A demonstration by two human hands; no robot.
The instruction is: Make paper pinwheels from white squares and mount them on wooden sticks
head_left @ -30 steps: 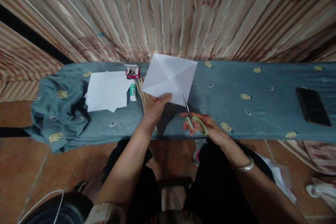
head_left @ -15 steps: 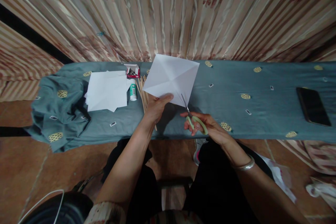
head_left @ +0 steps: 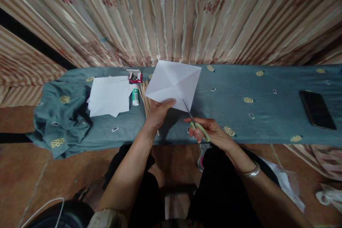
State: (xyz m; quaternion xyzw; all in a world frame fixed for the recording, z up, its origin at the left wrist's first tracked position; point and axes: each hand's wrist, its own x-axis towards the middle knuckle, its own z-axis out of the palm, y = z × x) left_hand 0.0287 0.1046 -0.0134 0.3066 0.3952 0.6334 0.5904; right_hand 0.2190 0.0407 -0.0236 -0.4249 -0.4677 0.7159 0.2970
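A square sheet of white paper (head_left: 175,80) with crossing diagonal creases is held up over the bench. My left hand (head_left: 159,112) pinches its near left edge, thumb on top and the other fingers hidden underneath. In my right hand (head_left: 207,131) is a pair of scissors (head_left: 198,127) with light green handles. Their blades lie at the sheet's near corner, pointing in toward its middle, and look nearly closed together. Whether a slit has been cut there is hard to make out.
Left of my hands lie a stack of white paper (head_left: 109,96), a glue stick (head_left: 135,95), a small red box of metal pins (head_left: 135,76) and several thin wooden sticks (head_left: 145,96). A black phone (head_left: 317,109) rests on the blue-green cloth (head_left: 272,124) at right. A curtain hangs behind.
The scissor blades have closed and their handles have drawn together in my right hand. My left hand keeps its hold on the sheet. The whole view has shifted slightly.
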